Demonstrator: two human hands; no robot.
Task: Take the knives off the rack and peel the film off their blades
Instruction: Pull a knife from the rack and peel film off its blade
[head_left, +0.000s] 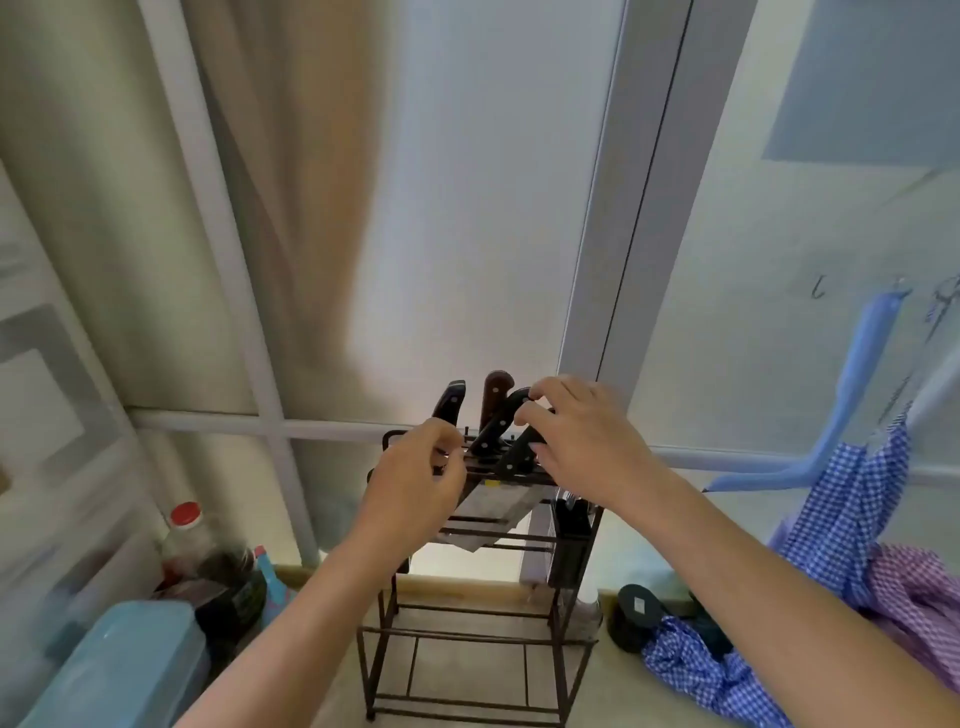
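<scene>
Hands meet at the top of a dark wire rack standing on a pale counter before frosted window panes. Right hand curls over the handles, its fingertips on a black, riveted knife handle that leans left; whether it grips is unclear. Left hand hovers at the rack's left side, fingers loosely bent and apart, clamped on nothing visible, hiding that corner of the frame.

Knives stand in the rack's top slots: a black handle at left, a brown wooden one in the middle, and another black one tilted across it. Below the slots a broad grey cleaver blade hangs at an angle, dull and matte, a small yellow tag at its top.

At left sit a blue plastic tub, a red-capped bottle and dark containers, blurred. At right, blue checked cloth drapes beside purple checked cloth, with a blue hanger above. A black round object lies near the rack's right foot.
</scene>
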